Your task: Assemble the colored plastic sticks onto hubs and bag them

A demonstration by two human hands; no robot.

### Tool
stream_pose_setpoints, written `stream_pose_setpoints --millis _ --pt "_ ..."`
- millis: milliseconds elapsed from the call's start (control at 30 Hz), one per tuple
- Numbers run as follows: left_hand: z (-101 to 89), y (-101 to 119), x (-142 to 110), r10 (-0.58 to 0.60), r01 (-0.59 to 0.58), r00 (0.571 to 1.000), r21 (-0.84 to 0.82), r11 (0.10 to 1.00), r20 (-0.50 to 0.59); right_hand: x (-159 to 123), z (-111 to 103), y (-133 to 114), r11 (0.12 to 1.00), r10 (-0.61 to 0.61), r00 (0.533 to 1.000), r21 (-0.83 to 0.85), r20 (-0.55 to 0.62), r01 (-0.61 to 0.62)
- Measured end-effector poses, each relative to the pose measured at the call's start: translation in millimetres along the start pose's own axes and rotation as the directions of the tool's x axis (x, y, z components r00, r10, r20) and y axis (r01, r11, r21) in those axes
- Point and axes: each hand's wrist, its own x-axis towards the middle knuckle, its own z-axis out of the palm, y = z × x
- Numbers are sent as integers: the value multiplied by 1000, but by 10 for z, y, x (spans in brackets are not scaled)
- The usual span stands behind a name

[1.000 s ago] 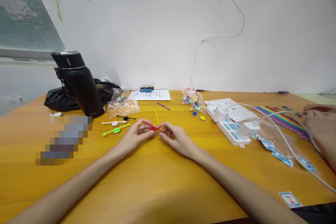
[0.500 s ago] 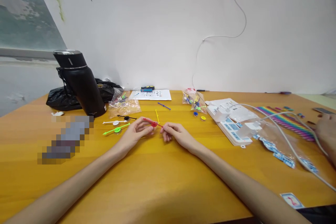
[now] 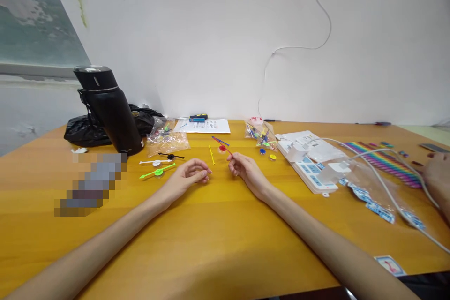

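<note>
My right hand pinches one end of a red arrow spinner, which points up and away to the left with its round base at mid-length. Curled loosely above the table, my left hand holds nothing, its fingers apart. A black spinner, a white spinner and a green spinner lie in a group left of that hand. Between the hands, farther back, is a yellow arrow. A blue arrow lies partly behind the red one. Blue and yellow round bases rest to the right.
A black flask stands at left by a black bag. Clear bags of parts, a screwdriver and paper lie at the back. Rightward are a power strip, cables, rainbow-coloured pieces and another person's hand.
My left hand has let go of the red spinner. My right hand has moved it right and farther back, tilting it upward.
</note>
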Motion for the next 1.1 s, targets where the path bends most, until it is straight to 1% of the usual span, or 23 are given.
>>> stream_pose_setpoints --millis 67,167,233,333,400,500,600,667,733,800,867,967,1000,1033,1067,1100 --pt "4 10 -5 8 -9 1000 38 999 19 -2 19 12 1000 -7 1000 -31 25 8" --pt "42 36 -45 32 -39 997 112 993 66 -18 53 16 992 -27 994 -119 103 39" --pt "90 63 -93 46 -70 992 217 974 113 -37 77 7 979 -31 987 -194 160 63" --pt "169 119 -170 73 -164 973 432 887 221 -66 115 -12 955 -40 973 -278 227 104" --pt "207 160 -201 101 -235 955 502 832 280 -80 139 -16 945 -36 962 -304 272 121" --pt "230 203 -210 136 -296 935 511 807 327 -93 179 -8 937 -14 947 -326 320 124" --pt "232 204 -211 161 -332 922 504 797 352 -92 238 8 935 2 952 -339 307 107" --pt "236 189 -226 144 -336 915 517 787 376 -65 299 22 938 23 953 -337 301 83" --pt "248 171 -251 95 -334 904 547 768 417 1 389 43 948 54 943 -314 330 55" --pt "263 158 -276 62 -345 890 578 739 452 113 515 77 958 95 917 -287 387 22" --pt "274 150 -292 54 -359 881 591 722 470 264 670 120 956 157 874 -292 461 -18" --pt "277 143 -293 51 -358 879 585 728 475 497 905 180 929 292 780 -359 553 -92" --pt "274 140 -290 51 -359 878 583 729 476 559 972 194 916 336 750 -384 570 -118" --pt "270 137 -286 54 -362 877 582 728 478 608 1029 205 903 371 728 -405 576 -139" --pt "266 135 -283 60 -368 876 581 726 479 642 1075 212 893 394 718 -422 573 -153" --pt "263 133 -281 65 -373 874 578 726 481 662 1111 217 885 406 720 -437 563 -158"
